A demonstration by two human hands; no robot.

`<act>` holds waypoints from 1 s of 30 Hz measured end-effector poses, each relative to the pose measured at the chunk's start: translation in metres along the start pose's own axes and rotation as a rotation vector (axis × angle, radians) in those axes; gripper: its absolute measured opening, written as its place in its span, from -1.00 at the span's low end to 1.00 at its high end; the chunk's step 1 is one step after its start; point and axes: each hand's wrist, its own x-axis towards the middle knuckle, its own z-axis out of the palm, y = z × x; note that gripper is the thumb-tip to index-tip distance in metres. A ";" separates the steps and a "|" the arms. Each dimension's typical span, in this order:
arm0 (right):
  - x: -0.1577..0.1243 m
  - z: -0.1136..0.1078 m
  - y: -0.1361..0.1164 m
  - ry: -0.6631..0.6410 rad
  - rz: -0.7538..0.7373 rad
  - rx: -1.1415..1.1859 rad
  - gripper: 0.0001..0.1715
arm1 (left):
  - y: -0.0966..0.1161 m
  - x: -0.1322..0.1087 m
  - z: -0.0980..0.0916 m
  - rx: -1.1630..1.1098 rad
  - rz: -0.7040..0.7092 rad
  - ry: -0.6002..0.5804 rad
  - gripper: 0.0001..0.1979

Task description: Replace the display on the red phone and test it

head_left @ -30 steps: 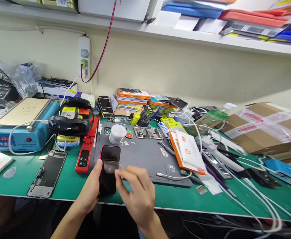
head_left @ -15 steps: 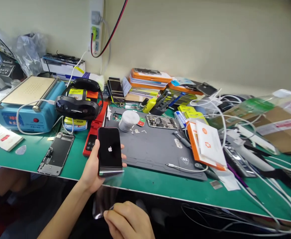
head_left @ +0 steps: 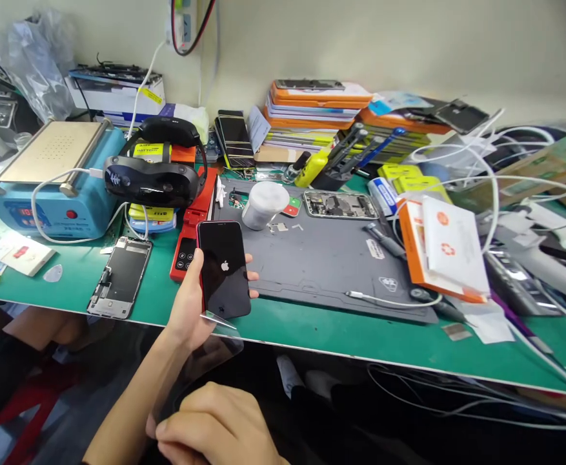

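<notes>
My left hand [head_left: 188, 310] is wrapped round a smartphone [head_left: 225, 287], thumb on one edge and fingertips showing at the other. On its black screen a white apple logo glows. My right hand [head_left: 217, 423], low in the view, pinches a thin clear plastic film [head_left: 224, 345]. The film curves up towards the phone's lower end; whether it still touches the glass I cannot tell. Just behind the phone lies a red device with buttons [head_left: 184, 257]. A grey work mat [head_left: 312, 265] stretches to the right, bearing a white round tub [head_left: 264, 205] and an opened phone body [head_left: 341, 205].
A blue heating machine [head_left: 55, 213] stands left, beside a black headset [head_left: 157, 184]. A detached phone screen [head_left: 122, 278] lies near the table edge. Orange boxes [head_left: 321, 97] are stacked behind. A white cable [head_left: 394, 300] crosses the mat. Another person's legs [head_left: 45, 329] show at left.
The film has come away from most or all of the screen, drawn down and left by my right hand. My view has tilted down.
</notes>
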 end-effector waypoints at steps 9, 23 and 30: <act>0.023 0.036 0.001 0.175 -0.108 -0.077 -0.70 | 0.006 -0.001 0.011 0.048 0.041 0.060 -0.36; -0.004 -0.011 0.014 0.567 -0.068 -0.360 -0.48 | 0.009 -0.001 0.012 -0.043 -0.050 0.061 -0.30; 0.007 -0.057 0.050 0.200 0.008 -0.530 -0.55 | 0.011 -0.002 0.001 -0.081 -0.176 -0.006 -0.13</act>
